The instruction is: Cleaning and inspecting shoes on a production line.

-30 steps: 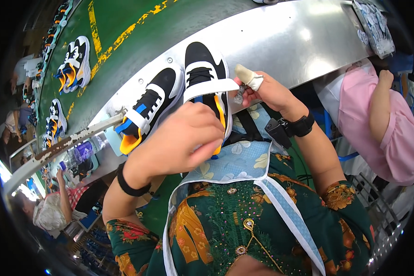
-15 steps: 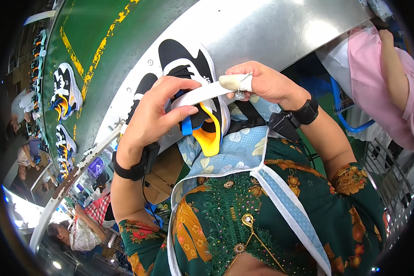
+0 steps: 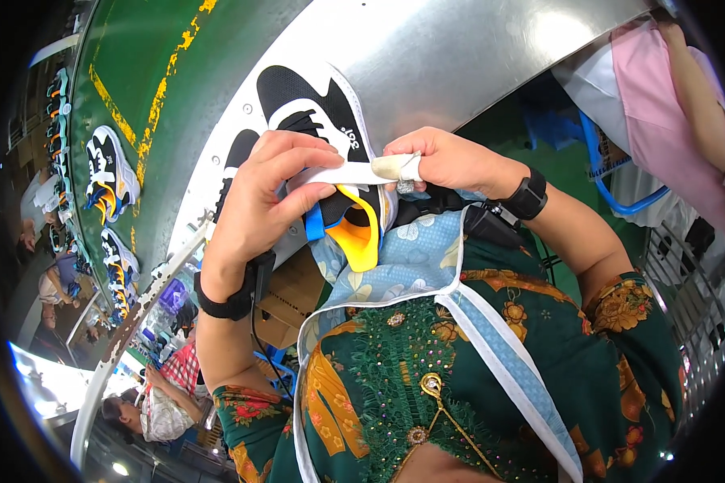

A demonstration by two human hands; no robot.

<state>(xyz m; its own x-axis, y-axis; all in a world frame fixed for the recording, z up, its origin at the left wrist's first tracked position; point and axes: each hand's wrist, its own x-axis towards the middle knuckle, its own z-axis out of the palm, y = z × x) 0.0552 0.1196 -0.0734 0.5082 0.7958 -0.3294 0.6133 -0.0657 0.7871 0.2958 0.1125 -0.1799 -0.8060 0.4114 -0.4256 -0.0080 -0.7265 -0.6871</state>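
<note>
Two hands on one black-and-white mesh sneaker with a yellow-orange lining (image 3: pixel 330 137), heel toward the person, resting on the curved bare metal surface (image 3: pixel 459 56). Left hand (image 3: pixel 258 201) fingers closed on a white strap (image 3: pixel 346 171) across the sneaker's opening; right hand (image 3: pixel 447 161) fingers pinch the strap's other end. Second matching sneaker (image 3: pixel 235 157) sits just left of it, partly hidden. Two more sneakers lie on the green belt (image 3: pixel 125 72), well left.

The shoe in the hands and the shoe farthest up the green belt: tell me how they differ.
The held shoe lies on the metal table at the person's chest, gripped by the left hand and right hand; the belt shoe rests untouched on the green belt. The held shoe has a white strip stretched across its opening; the belt shoe shows none. Both are black and white with orange.
</note>
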